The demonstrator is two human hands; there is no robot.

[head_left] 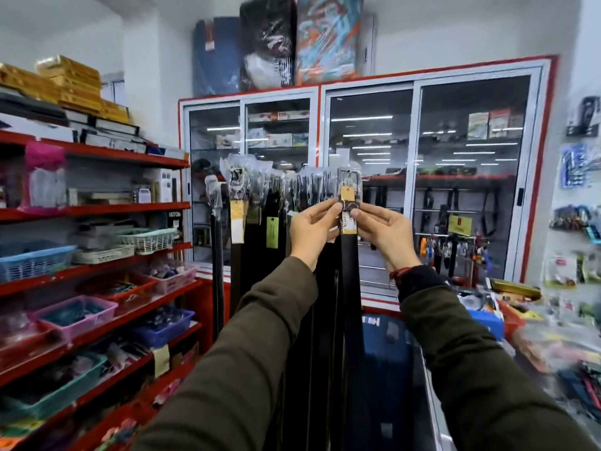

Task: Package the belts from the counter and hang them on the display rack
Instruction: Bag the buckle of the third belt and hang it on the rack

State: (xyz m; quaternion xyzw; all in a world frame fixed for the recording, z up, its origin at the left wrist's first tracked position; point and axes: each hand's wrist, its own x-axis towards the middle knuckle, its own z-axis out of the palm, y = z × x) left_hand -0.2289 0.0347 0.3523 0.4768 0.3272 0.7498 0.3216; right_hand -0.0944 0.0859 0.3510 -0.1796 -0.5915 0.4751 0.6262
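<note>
Two dark olive sleeves (247, 353) nearest, reaching up and forward from the bottom edge, a red thread (401, 272) round the right wrist. Left hand (310, 227) raised, palm turned inward, fingertips pinching the left edge of a bagged black belt (349, 271). Right hand (387, 232) opposite, thumb and forefinger pinched on the right edge at the same height. Both closed on the belt just below its buckle, strap hanging straight down between the forearms. Above the fingertips, a small tan tag (347, 193) on the buckle, writing too small to read; between the fingertips, a white label (346, 222), print blurred. Left of the left hand, more bagged belts (260, 203) hanging in a row from the display rack (283, 172), one with a pale yellow tag (237, 222), another a green tag (272, 232), lettering unreadable. Further left, red shelves (97, 209) with plastic baskets (32, 258). Below the right hand, a blue box (385, 340) with partly hidden white letters. Behind both hands, a glass-door cabinet (367, 177) with red trim, a yellow sign (459, 224) inside to the right, illegible.
</note>
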